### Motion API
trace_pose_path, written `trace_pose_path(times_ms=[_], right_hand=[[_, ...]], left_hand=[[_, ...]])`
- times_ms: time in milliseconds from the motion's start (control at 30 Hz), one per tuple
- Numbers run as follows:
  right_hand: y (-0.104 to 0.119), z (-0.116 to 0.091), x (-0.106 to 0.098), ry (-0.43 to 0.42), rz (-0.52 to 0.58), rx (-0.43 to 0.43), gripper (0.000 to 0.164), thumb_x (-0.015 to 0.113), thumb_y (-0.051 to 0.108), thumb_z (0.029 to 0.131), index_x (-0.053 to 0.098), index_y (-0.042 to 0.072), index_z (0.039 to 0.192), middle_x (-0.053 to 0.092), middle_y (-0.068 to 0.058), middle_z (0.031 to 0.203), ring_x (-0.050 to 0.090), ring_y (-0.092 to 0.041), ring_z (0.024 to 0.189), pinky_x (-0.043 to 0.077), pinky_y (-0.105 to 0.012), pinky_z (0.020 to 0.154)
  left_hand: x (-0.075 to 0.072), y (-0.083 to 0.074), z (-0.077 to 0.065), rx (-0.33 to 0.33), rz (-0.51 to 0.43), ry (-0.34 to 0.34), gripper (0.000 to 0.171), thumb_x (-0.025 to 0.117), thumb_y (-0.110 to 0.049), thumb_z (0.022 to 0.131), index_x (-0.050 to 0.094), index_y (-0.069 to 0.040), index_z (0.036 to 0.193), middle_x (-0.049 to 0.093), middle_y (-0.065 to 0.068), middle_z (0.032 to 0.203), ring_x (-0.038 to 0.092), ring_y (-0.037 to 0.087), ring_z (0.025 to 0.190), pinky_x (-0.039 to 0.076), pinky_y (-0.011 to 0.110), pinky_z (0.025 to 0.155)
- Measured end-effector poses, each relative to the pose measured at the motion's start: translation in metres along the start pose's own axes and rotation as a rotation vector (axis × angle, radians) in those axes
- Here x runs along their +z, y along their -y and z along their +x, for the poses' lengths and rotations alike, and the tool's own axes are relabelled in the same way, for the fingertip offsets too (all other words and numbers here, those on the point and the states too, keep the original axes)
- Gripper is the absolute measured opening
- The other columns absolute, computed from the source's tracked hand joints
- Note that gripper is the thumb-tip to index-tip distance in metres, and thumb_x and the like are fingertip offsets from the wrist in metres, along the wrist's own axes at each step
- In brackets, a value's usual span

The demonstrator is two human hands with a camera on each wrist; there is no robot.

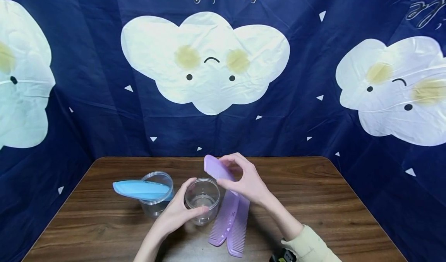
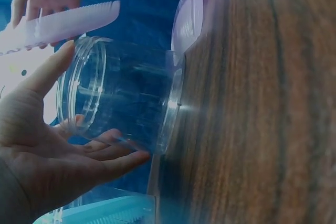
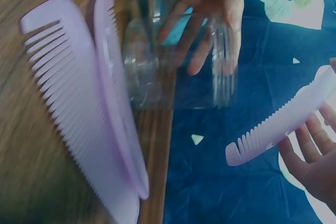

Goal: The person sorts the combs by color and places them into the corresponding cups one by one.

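Head: two jars (image 1: 203,196), left hand (image 1: 177,212) gripping one; three purple combs (image 1: 226,217), right hand (image 1: 250,180) pinching one; left wrist adds blue teeth (image 2: 118,216).

1 purple comb (image 1: 217,168) is held aloft near an upright clear jar (image 1: 203,195), beside which 2 matching combs (image 1: 230,219) lie.

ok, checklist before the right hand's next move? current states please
1. Right hand grips the purple comb: ok, one end pinched, other end free.
2. Left hand steadies the clear jar: ok, thumb and fingers around it.
3. Clear jar upright on the table: ok.
4. Clear jar empty: ok, nothing seen inside.
5. Purple comb lined up over the clear jar: not ok, held off to its right.
6. Opening wide enough: cannot tell.
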State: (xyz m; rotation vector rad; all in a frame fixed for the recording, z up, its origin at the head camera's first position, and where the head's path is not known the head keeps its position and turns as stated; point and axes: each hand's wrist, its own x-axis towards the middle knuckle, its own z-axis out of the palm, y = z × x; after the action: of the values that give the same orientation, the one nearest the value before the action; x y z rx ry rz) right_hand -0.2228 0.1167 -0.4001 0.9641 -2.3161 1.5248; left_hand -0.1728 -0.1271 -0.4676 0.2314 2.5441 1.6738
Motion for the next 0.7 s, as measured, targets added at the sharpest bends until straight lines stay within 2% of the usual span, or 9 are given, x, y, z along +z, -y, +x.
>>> trace_pose_path(times_ms=[133, 300, 467, 700], right_hand=[[0.008, 0.006, 0.004, -0.064, 0.057, 0.04, 0.048, 0.084, 0.014, 0.084, 0.065, 0.02, 0.128, 0.07, -0.003, 0.115, 0.067, -0.017, 0.106, 0.058, -0.038, 0.094], [0.019, 0.016, 0.014, -0.124, 0.158, 0.057, 0.045, 0.081, 0.011, 0.085, 0.066, 0.017, 0.128, 0.071, -0.009, 0.115, 0.068, -0.017, 0.105, 0.058, -0.039, 0.095], [0.027, 0.023, 0.029, -0.138, 0.233, 0.062, 0.044, 0.08, 0.009, 0.086, 0.065, 0.012, 0.127, 0.07, -0.013, 0.116, 0.067, -0.015, 0.106, 0.059, -0.035, 0.095], [0.026, 0.022, 0.049, -0.123, 0.246, 0.098, 0.043, 0.081, 0.009, 0.085, 0.066, 0.013, 0.126, 0.069, -0.011, 0.113, 0.066, -0.013, 0.105, 0.059, -0.035, 0.093]], left_hand=[[0.0, 0.0, -0.002, 0.004, 0.002, -0.002, 0.098, 0.087, -0.038, 0.08, 0.032, -0.02, 0.159, 0.043, 0.021, 0.159, 0.038, 0.039, 0.15, 0.032, 0.065, 0.118], [0.001, 0.0, -0.003, 0.002, 0.002, -0.006, 0.099, 0.088, -0.037, 0.079, 0.033, -0.019, 0.159, 0.044, 0.02, 0.159, 0.039, 0.039, 0.15, 0.032, 0.065, 0.118], [-0.001, 0.0, -0.004, -0.008, -0.009, 0.005, 0.098, 0.088, -0.036, 0.079, 0.033, -0.02, 0.158, 0.044, 0.02, 0.158, 0.039, 0.04, 0.149, 0.033, 0.065, 0.116], [0.0, 0.001, -0.005, -0.009, -0.032, 0.022, 0.097, 0.088, -0.035, 0.079, 0.032, -0.022, 0.158, 0.042, 0.021, 0.16, 0.037, 0.041, 0.15, 0.033, 0.066, 0.116]])
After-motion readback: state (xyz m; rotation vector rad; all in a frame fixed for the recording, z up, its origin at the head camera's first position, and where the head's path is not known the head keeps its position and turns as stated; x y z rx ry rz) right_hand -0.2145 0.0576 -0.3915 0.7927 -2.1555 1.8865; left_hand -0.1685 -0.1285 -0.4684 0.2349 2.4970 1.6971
